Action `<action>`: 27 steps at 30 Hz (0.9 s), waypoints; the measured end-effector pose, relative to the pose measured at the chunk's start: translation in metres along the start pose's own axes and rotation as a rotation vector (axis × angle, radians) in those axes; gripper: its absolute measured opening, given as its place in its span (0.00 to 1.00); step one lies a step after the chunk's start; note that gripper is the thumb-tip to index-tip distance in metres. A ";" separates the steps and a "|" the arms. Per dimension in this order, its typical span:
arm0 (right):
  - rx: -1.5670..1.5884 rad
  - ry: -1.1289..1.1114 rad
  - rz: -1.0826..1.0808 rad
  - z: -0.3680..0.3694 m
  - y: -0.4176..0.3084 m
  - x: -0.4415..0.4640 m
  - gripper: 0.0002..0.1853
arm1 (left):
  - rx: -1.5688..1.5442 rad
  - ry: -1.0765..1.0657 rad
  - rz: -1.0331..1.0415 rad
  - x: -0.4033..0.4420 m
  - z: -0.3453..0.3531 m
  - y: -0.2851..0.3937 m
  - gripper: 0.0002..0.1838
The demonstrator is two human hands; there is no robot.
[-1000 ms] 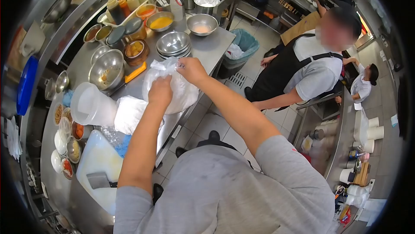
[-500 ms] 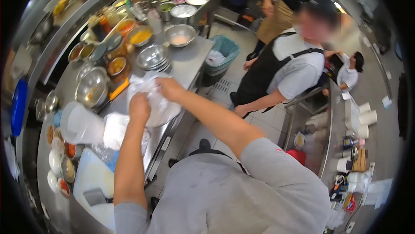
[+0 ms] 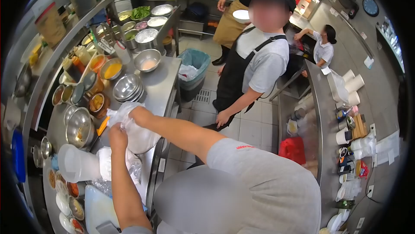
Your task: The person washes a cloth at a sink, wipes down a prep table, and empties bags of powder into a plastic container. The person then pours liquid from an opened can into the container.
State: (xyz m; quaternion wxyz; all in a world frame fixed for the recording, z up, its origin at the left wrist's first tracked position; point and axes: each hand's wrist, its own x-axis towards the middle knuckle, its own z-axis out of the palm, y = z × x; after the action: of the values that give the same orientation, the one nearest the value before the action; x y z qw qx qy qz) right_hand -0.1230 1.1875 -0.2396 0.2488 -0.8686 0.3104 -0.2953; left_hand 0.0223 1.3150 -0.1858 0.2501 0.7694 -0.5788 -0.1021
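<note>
In a busy kitchen, a person in a grey shirt works at a steel worktop (image 3: 173,72), both bare hands at the gathered top of a plastic bag (image 3: 145,138). The bag, rounded and pale, sits on the worktop near its front edge. The right hand (image 3: 142,116) closes its fingers on the far side of the top; the left hand (image 3: 117,138) pinches plastic on the near side, its fingertips partly hidden.

Just beyond the bag stand stacked bowls (image 3: 127,86), with a steel bowl (image 3: 148,60) of pale contents farther back. An orange handle (image 3: 103,126) points toward the bag from the left, beside a wider mixing bowl (image 3: 79,126). Nearer the body, a white tub (image 3: 78,163) lies tilted next to a white bundle (image 3: 105,161), and a cutting board (image 3: 98,206) carries a cleaver (image 3: 106,228), cut off by the lower edge of the view.

Across the aisle, a co-worker in a black apron (image 3: 233,70) stands with one arm lowered, near a bin (image 3: 199,80) lined with blue-green plastic.
</note>
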 end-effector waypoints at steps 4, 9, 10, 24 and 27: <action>-0.126 -0.009 -0.117 -0.015 -0.007 0.011 0.10 | 0.007 0.060 0.002 -0.008 -0.013 -0.016 0.24; -0.031 -0.058 -0.130 -0.053 -0.033 0.031 0.16 | 0.040 0.017 -0.105 -0.022 -0.020 -0.022 0.31; -0.035 -0.075 -0.140 -0.067 -0.046 0.031 0.16 | 0.008 -0.021 -0.151 -0.026 -0.030 -0.011 0.31; 0.075 -0.107 -0.050 -0.151 -0.112 0.037 0.13 | -0.226 0.387 -0.117 -0.049 -0.008 0.010 0.30; -0.028 -0.127 -0.023 -0.147 -0.108 0.043 0.08 | -0.171 0.520 -0.060 -0.066 -0.030 0.060 0.26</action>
State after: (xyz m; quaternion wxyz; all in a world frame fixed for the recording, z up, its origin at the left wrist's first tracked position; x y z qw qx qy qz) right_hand -0.1511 1.1949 -0.0549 0.2523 -0.8926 0.2882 -0.2378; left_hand -0.0357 1.3729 -0.1390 0.4512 0.7627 -0.4613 0.0432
